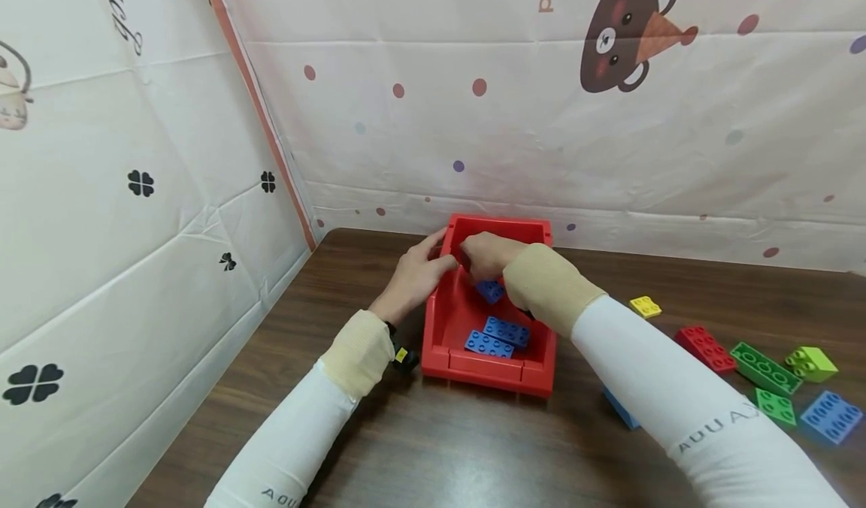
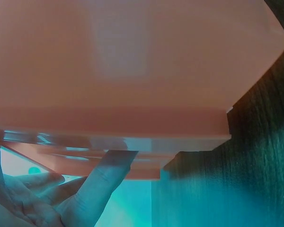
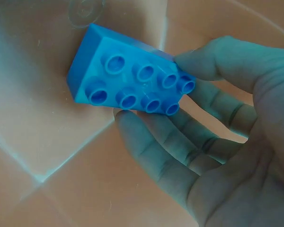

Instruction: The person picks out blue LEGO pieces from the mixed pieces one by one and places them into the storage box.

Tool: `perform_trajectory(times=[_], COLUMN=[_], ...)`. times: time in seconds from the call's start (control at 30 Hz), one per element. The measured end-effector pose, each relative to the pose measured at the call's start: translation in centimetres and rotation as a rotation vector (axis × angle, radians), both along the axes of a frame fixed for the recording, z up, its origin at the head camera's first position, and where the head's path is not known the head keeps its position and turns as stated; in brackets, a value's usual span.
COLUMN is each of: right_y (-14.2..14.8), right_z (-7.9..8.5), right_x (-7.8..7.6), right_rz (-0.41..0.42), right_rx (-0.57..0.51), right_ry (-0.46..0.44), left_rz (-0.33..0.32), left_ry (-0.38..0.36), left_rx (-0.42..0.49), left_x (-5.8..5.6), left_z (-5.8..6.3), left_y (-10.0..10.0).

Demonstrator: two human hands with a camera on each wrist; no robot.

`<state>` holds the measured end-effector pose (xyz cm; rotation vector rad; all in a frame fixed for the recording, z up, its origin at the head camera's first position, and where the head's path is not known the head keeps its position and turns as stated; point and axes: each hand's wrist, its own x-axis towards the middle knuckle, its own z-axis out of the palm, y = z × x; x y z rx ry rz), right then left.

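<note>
My right hand [image 1: 489, 257] reaches down inside a red plastic bin [image 1: 490, 379]. Between thumb and fingers it pinches a blue toy building brick [image 3: 125, 75] with two rows of studs, close over the bin's inner surface. Blue studs show just below that hand in the head view. Two more blue bricks [image 1: 498, 337] lie side by side near the bin's front end. At the bin's left wall my left hand [image 1: 414, 276] holds the rim, its thumb [image 2: 102, 182] laid on the edge and its fingers partly hidden.
Right of the bin lie a yellow brick [image 1: 646, 307], a red one [image 1: 706, 349], a long green one [image 1: 766, 369], a small green one [image 1: 775, 406], a lime piece [image 1: 811, 364] and a light-blue brick [image 1: 831, 418]. My right sleeve partly covers another blue brick [image 1: 620, 409]. Patterned sheeting stands behind.
</note>
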<state>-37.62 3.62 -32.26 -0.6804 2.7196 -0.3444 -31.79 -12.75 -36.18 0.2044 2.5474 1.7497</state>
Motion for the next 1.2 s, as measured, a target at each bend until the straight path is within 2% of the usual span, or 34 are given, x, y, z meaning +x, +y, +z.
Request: perform_trajectory(times=[0.17,0.23,0.3,0.4,0.47,0.6,0.77,0.8,1.0,1.03,1.2], right_y=[-0.3,-0.3,-0.3,-0.3,-0.3,-0.3,-0.5,-0.5,-0.7,-0.8,-0.7], right_z=[-0.6,-1.6,-2.0,-1.9,-1.1,-0.6,-0.5,-1.0,-1.2,-0.8,-0.8], right_x=[-0.5,-1.7,-2.1,-1.9,-0.9,0.0,0.1,-0.4,-0.7,-0.3,-0.2], right_rz=[-0.019,-0.011,0.002,0.007,0.002,-0.008,-0.023,-0.019,-0.031,-0.038,-0.030], right_rx=[0.014,0.012,0.012,0.014,0.024,0.035,0.029,0.029,0.050,0.053,0.066], right_ry=[0.003,0.007,0.002,0.006,0.007,0.008,-0.014,-0.017,-0.026,-0.032,-0.042], left_rz=[-0.001,-0.001,-0.001,0.002,0.004,0.004,0.003,0.001,-0.005,-0.004,-0.005], left_ry=[0.007,0.009,0.009,0.006,0.004,0.005,0.007,0.007,0.009,0.009,0.005], left_rx=[-0.002,-0.005,-0.008,-0.010,-0.013,-0.019,-0.018,-0.017,-0.013,-0.012,-0.003], left_x=[0.0,0.0,-0.1,-0.2,-0.2,-0.3,-0.3,-0.3,-0.3,-0.3,-0.3], left_z=[0.0,0.0,0.1,0.1,0.1,0.1,0.1,0.1,0.1,0.1,0.1], left_y=[-0.1,0.0,0.0,0.0,0.0,0.0,0.0,0.0,0.0,0.0,-0.1])
